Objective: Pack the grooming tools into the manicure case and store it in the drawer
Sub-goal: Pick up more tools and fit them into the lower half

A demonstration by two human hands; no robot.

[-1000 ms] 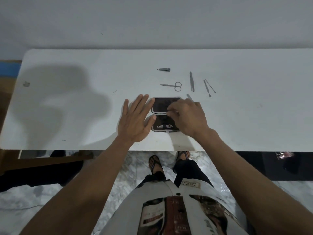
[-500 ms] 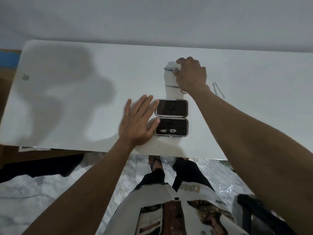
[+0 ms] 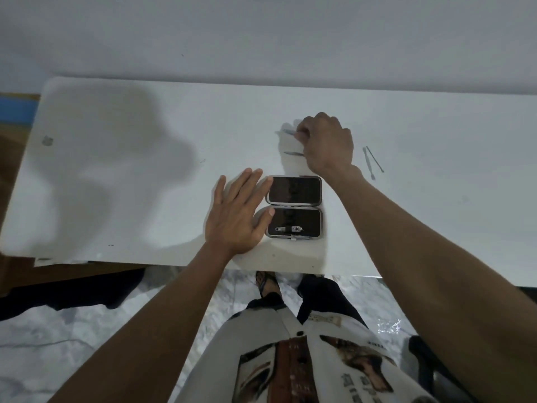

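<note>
Small dark hinged manicure case with grey metal rim (image 3: 294,207) lies splayed open flat near the front edge of the white table (image 3: 116,175), both halves up, so tool slots are reachable from above. One small silver clipper-type tool (image 3: 289,228) already sits in the near half; far half looks empty, though it's dark in there. Left hand (image 3: 236,216) lies flat on the table, fingers spread and released, gripping nothing; fingertips and thumb touch the case's left edge, probably to stop it sliding or flipping shut while tools go in. Right hand (image 3: 327,145) reaches past the case, knuckles curled, fingers pinched around the end of a slim silver metal tool (image 3: 288,132); only the tip sticks out left of the hand, can't tell whether it's off the surface. Just below it the thin pointed end of another metal tool (image 3: 293,153) pokes from under the hand, likely scissors; rest hidden. Two thin grey metal sticks (image 3: 373,162) lie side by side, right of the hand, untouched. Packing is early. No drawer in view.
</note>
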